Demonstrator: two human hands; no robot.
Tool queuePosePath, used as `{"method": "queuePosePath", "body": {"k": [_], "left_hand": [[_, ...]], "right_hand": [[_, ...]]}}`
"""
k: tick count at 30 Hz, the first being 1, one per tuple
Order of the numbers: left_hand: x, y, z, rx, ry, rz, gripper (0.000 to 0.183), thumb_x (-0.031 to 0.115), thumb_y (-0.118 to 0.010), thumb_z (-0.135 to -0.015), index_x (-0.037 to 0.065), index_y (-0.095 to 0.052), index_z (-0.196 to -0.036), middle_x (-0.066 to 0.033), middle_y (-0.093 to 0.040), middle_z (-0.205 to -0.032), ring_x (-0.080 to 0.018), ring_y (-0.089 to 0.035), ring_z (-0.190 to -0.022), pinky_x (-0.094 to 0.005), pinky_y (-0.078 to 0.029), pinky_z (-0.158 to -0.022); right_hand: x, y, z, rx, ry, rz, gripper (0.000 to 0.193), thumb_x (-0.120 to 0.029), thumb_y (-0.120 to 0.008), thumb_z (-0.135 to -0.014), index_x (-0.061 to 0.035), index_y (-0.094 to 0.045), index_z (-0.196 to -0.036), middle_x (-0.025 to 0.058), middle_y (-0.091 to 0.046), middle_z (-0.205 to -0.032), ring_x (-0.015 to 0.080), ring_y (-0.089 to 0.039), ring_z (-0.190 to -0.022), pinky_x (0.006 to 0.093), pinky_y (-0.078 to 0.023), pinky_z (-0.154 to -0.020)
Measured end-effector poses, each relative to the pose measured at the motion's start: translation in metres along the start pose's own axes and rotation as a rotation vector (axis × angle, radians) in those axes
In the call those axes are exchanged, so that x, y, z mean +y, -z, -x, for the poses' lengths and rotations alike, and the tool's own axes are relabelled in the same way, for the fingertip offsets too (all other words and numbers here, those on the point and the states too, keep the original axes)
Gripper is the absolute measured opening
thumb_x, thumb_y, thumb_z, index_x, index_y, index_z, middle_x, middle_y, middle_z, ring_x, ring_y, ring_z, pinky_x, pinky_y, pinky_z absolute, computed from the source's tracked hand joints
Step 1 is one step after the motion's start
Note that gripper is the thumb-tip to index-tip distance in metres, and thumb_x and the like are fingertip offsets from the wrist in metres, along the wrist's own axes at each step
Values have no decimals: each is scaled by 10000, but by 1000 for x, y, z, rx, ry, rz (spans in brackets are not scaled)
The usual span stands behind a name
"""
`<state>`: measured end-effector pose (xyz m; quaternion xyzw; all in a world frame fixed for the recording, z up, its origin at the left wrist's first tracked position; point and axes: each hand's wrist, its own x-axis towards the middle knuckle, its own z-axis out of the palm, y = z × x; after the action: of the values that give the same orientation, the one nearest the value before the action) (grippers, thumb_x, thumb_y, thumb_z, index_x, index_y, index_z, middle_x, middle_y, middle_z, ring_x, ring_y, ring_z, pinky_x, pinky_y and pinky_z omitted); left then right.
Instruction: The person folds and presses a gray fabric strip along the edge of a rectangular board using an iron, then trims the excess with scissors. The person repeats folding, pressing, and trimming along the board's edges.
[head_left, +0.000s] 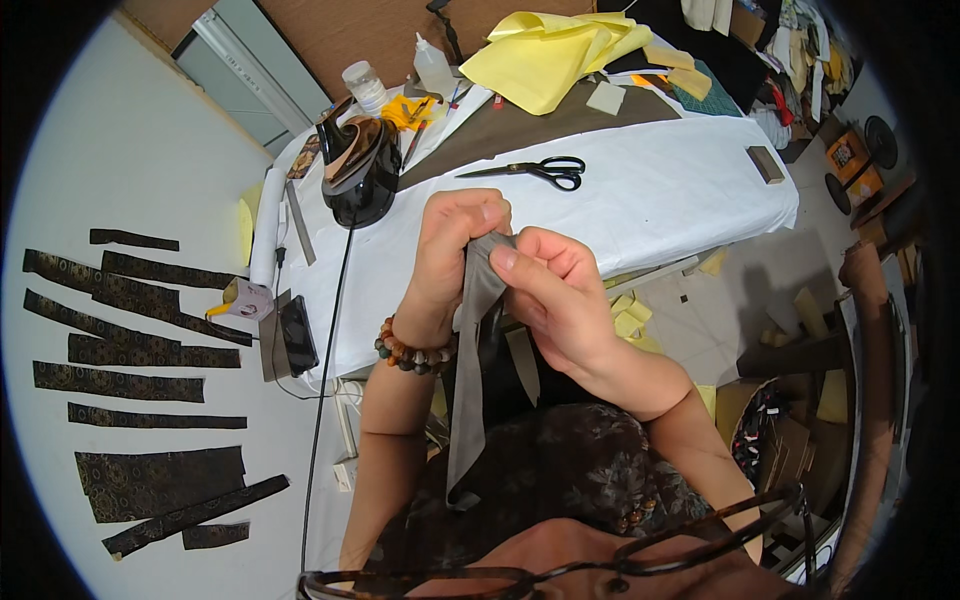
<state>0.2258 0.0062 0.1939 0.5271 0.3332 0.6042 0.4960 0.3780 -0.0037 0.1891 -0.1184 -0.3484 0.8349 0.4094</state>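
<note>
Both hands pinch the top of a grey fabric strip, raised in front of my body at the table's near edge. My left hand, below which a beaded bracelet circles the wrist, is closed on the cloth. The fingers of my right hand are closed on the same end, thumb on top. From there the strip hangs down toward my lap, its lower end free. Black-handled scissors lie just beyond my hands on the white-covered table. My fingers hide the gripped part.
A dark iron stands at the back left, its cord running toward me. Beyond are a squeeze bottle, a clear jar and yellow sheets. A small block rests at the right. Patterned dark cloth pieces are at the left.
</note>
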Motion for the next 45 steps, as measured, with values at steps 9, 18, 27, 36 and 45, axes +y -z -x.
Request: {"method": "queuePosePath", "body": {"k": [9,18,27,36,45], "left_hand": [[-3,2,2,-12,37,52,314,189,-538,-876,40,-471,-607,16,-464,-606,-62,-384,-566,-237,-311,-524],[-6,0,4,-50,2,104,285,196,-557,-877,55,-454,-652,33,-439,-637,-53,-366,-597,-231,-277,-538],[-5,7,6,-165,-47,51,267,251,-634,-822,57,-473,-734,24,-462,-710,-65,-397,-684,-233,-302,-617],[-3,20,11,-81,-124,97,268,251,-617,-818,46,-473,-721,-41,-484,-673,-114,-431,-674,-241,-329,-624],[-3,3,9,98,-97,331,422,401,-432,-1021,45,-466,-796,-27,-453,-639,-101,-385,-579,-249,-302,-543]], "right_hand": [[-10,12,2,-57,47,124,219,-88,-664,-962,-79,-590,-755,-86,-514,-608,-13,-345,-499,192,-212,-460],[-4,28,-8,-134,97,176,213,-96,-672,-962,-61,-596,-766,-82,-516,-629,-13,-352,-514,193,-219,-468],[5,32,-18,-177,105,150,199,-112,-671,-968,-48,-605,-791,-68,-520,-625,1,-368,-505,196,-235,-452],[16,49,-16,-138,22,267,294,-268,-604,-1013,-24,-653,-856,9,-579,-591,65,-482,-467,203,-363,-445],[-3,13,-25,-129,-63,411,443,-391,-539,-1033,-30,-646,-798,27,-544,-523,90,-467,-401,224,-364,-407]]}}
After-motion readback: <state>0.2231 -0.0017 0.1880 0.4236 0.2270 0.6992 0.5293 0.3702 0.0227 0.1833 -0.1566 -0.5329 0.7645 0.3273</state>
